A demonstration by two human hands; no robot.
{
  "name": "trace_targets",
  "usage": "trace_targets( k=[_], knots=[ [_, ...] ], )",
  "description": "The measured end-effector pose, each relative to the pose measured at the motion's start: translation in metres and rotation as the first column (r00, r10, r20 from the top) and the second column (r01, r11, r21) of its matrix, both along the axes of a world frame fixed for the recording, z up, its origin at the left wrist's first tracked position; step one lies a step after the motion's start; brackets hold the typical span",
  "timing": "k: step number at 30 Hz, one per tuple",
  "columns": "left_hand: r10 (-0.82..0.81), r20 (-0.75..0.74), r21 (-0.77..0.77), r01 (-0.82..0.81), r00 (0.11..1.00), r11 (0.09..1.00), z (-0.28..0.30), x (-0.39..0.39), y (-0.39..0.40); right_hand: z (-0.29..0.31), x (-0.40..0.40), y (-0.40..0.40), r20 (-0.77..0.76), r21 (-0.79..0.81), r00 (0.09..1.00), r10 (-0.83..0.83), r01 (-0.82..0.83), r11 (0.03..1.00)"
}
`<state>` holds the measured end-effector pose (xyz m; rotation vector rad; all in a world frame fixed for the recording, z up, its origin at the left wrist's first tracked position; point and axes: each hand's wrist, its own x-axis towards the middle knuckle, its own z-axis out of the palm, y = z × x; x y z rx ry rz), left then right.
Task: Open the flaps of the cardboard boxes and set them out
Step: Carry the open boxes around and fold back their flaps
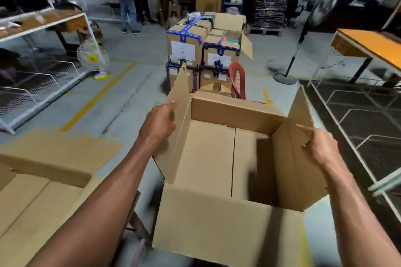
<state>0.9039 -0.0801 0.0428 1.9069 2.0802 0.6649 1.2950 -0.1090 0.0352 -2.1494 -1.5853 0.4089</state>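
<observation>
The grey concrete floor [134,84] with a yellow painted line [97,97] carries everything here. Nearest the camera, at the lower middle of the view, an open cardboard box [217,223] is held up between both arms, its inside bare and its bottom seam showing. Its left flap [180,102] stands upright, its right flap [301,110] stands up and leans outward, the far flap [234,108] is folded slightly inward, and the near flap [217,230] hangs toward the person. At the lower left lies a second cardboard box [36,197] with one flap [54,154] spread flat. Farther back on the floor, in the middle, a stack of taped cartons [195,50] sits with a red plastic chair [237,80] beside it. A wooden table [373,45] stands at the right edge and wire-mesh racks [36,84] at the left. A pedestal fan [321,8] stands right of the cartons, and a small fan with a yellow hub [93,58] left of them.

The left hand [160,121] presses the outside of the left flap, fingers fairly straight with the thumb along its edge. The right hand [319,145] curls over the top edge of the right flap, gripping it.
</observation>
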Motion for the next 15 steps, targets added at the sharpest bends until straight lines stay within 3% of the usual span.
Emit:
trace_targets(
  k=[8,11,15],
  knots=[
    [0.190,0.023,-0.017,-0.190,0.981,0.982,-0.013,-0.061,0.172,-0.015,-0.030,0.264,0.011,-0.005,0.980,0.201,-0.201,0.980],
    [0.288,0.047,-0.015,-0.288,0.956,0.958,-0.017,-0.090,0.214,-0.009,-0.062,0.343,0.070,0.001,0.956,0.286,-0.287,0.958],
    [0.376,0.056,-0.032,-0.375,0.925,0.927,-0.022,-0.132,0.268,0.002,-0.125,0.430,0.025,0.006,0.915,0.402,-0.402,0.916]
  ],
)
